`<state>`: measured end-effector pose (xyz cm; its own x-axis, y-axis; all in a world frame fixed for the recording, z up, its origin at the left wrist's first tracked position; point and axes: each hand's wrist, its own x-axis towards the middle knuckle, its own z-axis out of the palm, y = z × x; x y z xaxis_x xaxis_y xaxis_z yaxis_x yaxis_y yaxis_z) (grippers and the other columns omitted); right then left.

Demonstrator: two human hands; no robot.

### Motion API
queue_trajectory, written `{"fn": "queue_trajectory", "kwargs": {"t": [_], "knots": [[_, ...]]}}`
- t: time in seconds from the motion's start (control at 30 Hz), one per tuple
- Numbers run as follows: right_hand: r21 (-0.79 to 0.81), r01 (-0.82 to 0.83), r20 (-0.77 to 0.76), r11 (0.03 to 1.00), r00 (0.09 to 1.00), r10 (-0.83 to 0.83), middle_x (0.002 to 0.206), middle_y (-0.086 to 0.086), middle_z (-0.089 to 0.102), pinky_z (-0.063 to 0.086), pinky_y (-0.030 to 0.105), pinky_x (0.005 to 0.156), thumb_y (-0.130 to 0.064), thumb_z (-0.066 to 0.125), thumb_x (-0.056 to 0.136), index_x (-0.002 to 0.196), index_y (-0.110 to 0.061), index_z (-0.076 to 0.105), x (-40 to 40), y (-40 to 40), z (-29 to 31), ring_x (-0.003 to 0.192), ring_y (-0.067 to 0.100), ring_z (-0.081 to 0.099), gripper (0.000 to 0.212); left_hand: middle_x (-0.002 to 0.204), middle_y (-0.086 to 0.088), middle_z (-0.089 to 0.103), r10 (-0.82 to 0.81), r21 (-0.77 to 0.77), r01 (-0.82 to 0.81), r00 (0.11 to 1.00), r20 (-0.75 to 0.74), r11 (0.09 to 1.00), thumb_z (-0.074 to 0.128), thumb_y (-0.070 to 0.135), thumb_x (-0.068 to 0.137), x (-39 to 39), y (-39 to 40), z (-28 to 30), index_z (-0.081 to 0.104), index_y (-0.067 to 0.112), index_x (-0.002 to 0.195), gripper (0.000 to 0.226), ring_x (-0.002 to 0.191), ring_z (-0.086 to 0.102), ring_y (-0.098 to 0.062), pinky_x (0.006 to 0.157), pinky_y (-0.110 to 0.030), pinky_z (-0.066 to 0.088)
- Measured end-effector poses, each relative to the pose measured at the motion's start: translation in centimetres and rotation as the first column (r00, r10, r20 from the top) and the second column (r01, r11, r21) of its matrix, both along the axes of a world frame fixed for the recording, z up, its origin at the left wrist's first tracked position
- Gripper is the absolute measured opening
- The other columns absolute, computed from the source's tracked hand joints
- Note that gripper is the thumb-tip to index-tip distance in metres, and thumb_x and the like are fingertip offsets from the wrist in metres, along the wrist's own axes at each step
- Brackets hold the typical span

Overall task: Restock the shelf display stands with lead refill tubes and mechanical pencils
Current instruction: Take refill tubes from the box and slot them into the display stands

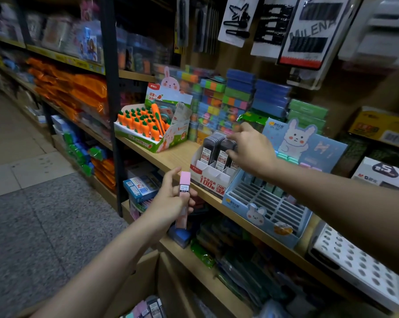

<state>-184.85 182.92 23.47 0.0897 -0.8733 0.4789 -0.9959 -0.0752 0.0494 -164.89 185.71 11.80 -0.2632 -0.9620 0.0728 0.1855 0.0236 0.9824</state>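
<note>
The left hand holds a pink lead refill tube upright in front of the wooden shelf, fingers curled round it; its little label is too small to read; the right hand pinches a dark grey lead tube standing in the white cardboard stand marked "100", "HB" and "0.7"; just beside it sits a blue bunny display box; a hanging card above says "MILENA".

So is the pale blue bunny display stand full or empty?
Mostly empty: the pale blue bunny display stand shows bare front slots, with only a few pastel tubes at the back.
</note>
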Motion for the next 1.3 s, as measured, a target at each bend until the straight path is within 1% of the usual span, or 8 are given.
{"fn": "queue_trajectory", "kwargs": {"t": [0.13,0.23,0.4,0.57,0.7,0.87,1.03,1.3], "knots": [[-0.056,-0.174,0.234,0.983,0.955,0.183,0.108,-0.002,0.054,0.052,0.031,0.082,-0.024,0.064,0.09,0.125,-0.021,0.061,0.1,3.2,-0.6,0.093,0.012,0.057,0.035,0.083,0.004,0.075,0.017,-0.019,-0.017,0.999,-0.028,1.0,0.05,0.001,0.097,-0.5,0.6,0.4,0.051,0.007,0.119,0.023,0.073,0.069,-0.005,0.066,-0.017,0.054],[0.078,-0.278,0.464,0.957,0.86,0.212,0.095,-0.015,0.062,0.055,0.017,0.072,-0.039,0.066,0.089,0.118,-0.028,0.065,0.8,6.6,-2.2,0.079,-0.003,0.061,0.031,0.087,0.003,0.075,-0.057,-0.004,0.057,0.997,-0.051,0.998,0.051,0.007,0.097,-1.1,1.5,0.9,0.058,0.009,0.114,0.018,0.075,0.069,-0.006,0.067,-0.02,0.055],[0.112,-0.283,0.709,0.953,0.695,0.123,0.089,0.0,0.071,0.058,0.044,0.079,-0.018,0.076,0.083,0.104,-0.021,0.067,1.3,10.6,-4.0,0.076,0.018,0.072,0.023,0.088,0.002,0.073,-0.26,-0.066,0.263,0.964,0.047,0.963,0.052,0.015,0.098,-3.0,3.6,1.0,0.064,0.02,0.105,0.015,0.078,0.067,-0.009,0.069,-0.022,0.053],[0.172,-0.228,0.662,0.958,0.747,0.059,0.087,-0.001,0.072,0.06,0.035,0.074,-0.023,0.079,0.078,0.097,-0.022,0.066,-1.2,13.2,-0.2,0.076,0.012,0.071,0.023,0.107,0.005,0.067,-0.251,-0.145,0.284,0.945,0.211,0.948,0.057,0.035,0.094,-4.8,4.6,1.1,0.063,0.034,0.108,0.015,0.102,0.062,-0.013,0.088,-0.035,0.051],[0.085,-0.088,0.6,0.992,0.8,0.019,0.087,-0.006,0.071,0.057,0.025,0.067,-0.02,0.075,0.083,0.098,-0.027,0.063,-4.8,14.2,4.5,0.071,0.005,0.071,0.021,0.134,0.014,0.039,-0.085,-0.402,0.286,0.89,0.448,0.87,0.054,0.043,0.094,-6.2,5.7,2.0,0.044,0.039,0.127,0.035,0.129,0.037,-0.003,0.105,-0.026,0.034],[0.038,0.059,0.24,0.998,0.969,-0.066,0.081,-0.013,0.065,0.044,0.004,0.054,-0.025,0.074,0.084,0.109,-0.03,0.065,-8.3,15.5,6.3,0.067,-0.004,0.064,0.027,0.156,0.023,0.005,0.017,-0.51,0.454,0.735,0.678,0.731,0.05,0.043,0.097,-7.1,6.6,2.3,0.023,0.038,0.149,0.058,0.145,0.005,-0.004,0.116,-0.037,0.02],[0.006,0.147,0.112,0.989,0.983,-0.146,0.075,-0.004,0.065,0.043,0.015,0.056,-0.025,0.074,0.083,0.106,-0.02,0.067,-9.6,15.1,4.9,0.066,0.003,0.061,0.025,0.16,0.017,-0.009,0.14,-0.492,0.523,0.573,0.807,0.696,0.047,0.045,0.098,-7.1,5.7,0.6,0.008,0.041,0.152,0.066,0.147,-0.012,-0.008,0.119,-0.04,0.007],[0.028,0.269,0.041,0.963,0.962,-0.27,0.081,0.006,0.067,0.052,0.03,0.054,-0.018,0.065,0.084,0.093,-0.014,0.062,-10.0,12.6,3.4,0.069,0.021,0.063,0.01,0.16,0.016,-0.006,0.168,-0.515,0.53,0.569,0.805,0.674,0.05,0.041,0.097,-6.3,4.9,-0.8,0.0,0.049,0.149,0.073,0.147,-0.013,-0.006,0.117,-0.036,0.007]]}}
